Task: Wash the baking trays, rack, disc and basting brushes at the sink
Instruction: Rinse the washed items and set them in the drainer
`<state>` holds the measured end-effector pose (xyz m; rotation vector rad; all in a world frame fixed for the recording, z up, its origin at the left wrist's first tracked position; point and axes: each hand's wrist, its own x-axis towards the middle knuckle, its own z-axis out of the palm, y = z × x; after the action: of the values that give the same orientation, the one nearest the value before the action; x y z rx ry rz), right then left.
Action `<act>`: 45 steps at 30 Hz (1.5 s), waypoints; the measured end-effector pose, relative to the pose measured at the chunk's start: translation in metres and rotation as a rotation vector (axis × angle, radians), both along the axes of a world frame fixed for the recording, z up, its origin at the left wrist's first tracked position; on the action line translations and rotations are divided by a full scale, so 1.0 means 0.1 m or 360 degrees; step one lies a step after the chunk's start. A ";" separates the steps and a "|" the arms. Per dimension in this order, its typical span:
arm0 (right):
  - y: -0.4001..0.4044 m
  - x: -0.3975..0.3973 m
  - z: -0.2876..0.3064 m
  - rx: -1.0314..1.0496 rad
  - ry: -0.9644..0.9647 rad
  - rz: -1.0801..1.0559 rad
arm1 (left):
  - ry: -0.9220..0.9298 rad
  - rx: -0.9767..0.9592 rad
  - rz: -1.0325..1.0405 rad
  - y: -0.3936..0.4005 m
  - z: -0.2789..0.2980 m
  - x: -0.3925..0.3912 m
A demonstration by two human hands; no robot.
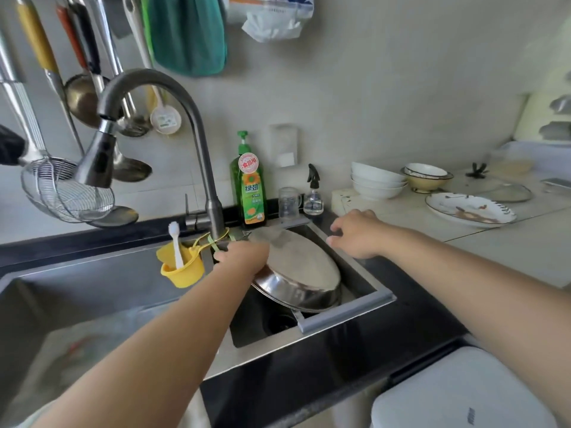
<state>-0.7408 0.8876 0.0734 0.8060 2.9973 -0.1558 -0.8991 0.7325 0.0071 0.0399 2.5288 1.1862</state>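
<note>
Leaning in the small right basin [364, 298], a round metal tray [304, 270] is gripped at its rim by the left hand [244, 257], while the right hand [355, 234] is held loosely spread above. Washing appears barely begun; the tap [154, 97] is not running.

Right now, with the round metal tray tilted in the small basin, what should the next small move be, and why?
Probably bring the right hand onto the round tray to share the load. It leans upside down in the small basin; only the left hand is at its rim, and the right hovers open just beside it.
</note>
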 end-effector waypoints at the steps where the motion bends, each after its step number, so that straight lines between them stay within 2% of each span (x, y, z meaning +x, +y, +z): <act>1: -0.06 -0.03 0.02 -0.0015 0.0015 0.0018 | -0.0064 0.0103 -0.0006 -0.07 -0.03 -0.07; 3: -0.21 -0.11 0.05 -0.0051 0.0066 0.0077 | -0.0045 0.0223 0.0036 -0.30 -0.05 -0.18; 6: -0.50 -0.36 0.06 -0.0099 0.0200 0.0190 | 0.0151 0.0156 -0.0057 -0.80 -0.10 -0.43; 12: -1.46 -1.30 -0.21 -0.0464 0.0587 0.0435 | 0.0290 -0.0387 -0.0132 -2.19 -0.20 -0.96; 14: -1.82 -1.63 -0.38 -0.0622 0.0629 0.0491 | 0.0143 -0.0543 -0.0146 -2.71 -0.27 -1.11; 15: -1.97 -1.77 -0.49 -0.0692 0.0621 0.0511 | 0.0071 -0.0823 -0.0233 -2.95 -0.32 -1.16; 17: -2.23 -2.04 -0.75 -0.0838 0.0563 0.0516 | -0.0245 -0.1086 -0.0227 -3.32 -0.50 -1.21; 18: -2.33 -2.12 -0.89 -0.0888 0.0518 0.0501 | -0.0353 -0.1201 -0.0346 -3.43 -0.63 -1.22; 19: -2.41 -2.19 -1.05 -0.0910 0.0483 0.0475 | -0.0441 -0.1358 -0.0517 -3.48 -0.71 -1.20; 21: -2.50 -2.29 -1.36 -0.0957 0.0425 0.0425 | -0.0475 -0.1469 -0.0817 -3.52 -1.00 -1.26; 22: -2.51 -2.31 -1.49 -0.0999 0.0391 0.0403 | -0.0491 -0.1458 -0.0866 -3.52 -1.17 -1.29; 24: -2.48 -2.34 -1.67 -0.1027 0.0323 0.0380 | -0.0524 -0.1440 -0.0873 -3.54 -1.39 -1.31; 26: -2.42 -2.34 -1.70 -0.1082 0.0324 0.0357 | -0.0642 -0.1426 -0.0744 -3.58 -1.58 -1.37; 28: -2.36 -2.33 -1.68 -0.1112 0.0349 0.0336 | -0.0640 -0.1462 -0.0801 -3.60 -1.72 -1.40; 31: -2.33 -2.32 -1.67 -0.1105 0.0259 0.0334 | -0.0647 -0.1576 -0.1049 -3.53 -1.63 -1.26; 34: -2.35 -2.30 -1.66 -0.1124 0.0227 0.0328 | -0.0490 -0.1725 -0.1045 -3.47 -1.56 -1.25; 39: -2.38 -2.25 -1.63 -0.1131 0.0106 0.0352 | -0.0480 -0.1833 -0.0914 -3.43 -1.53 -1.18; 42: -2.39 -2.23 -1.62 -0.1126 0.0075 0.0364 | -0.0463 -0.1883 -0.0980 -3.46 -1.52 -1.15; 45: -2.39 -2.23 -1.62 -0.1140 0.0072 0.0387 | -0.0370 -0.2044 -0.1194 -3.54 -1.51 -1.15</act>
<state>-0.9639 0.6486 -0.0885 0.3549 2.7030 -1.1512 -1.0141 0.3787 -0.1436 0.4332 2.2349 -0.6980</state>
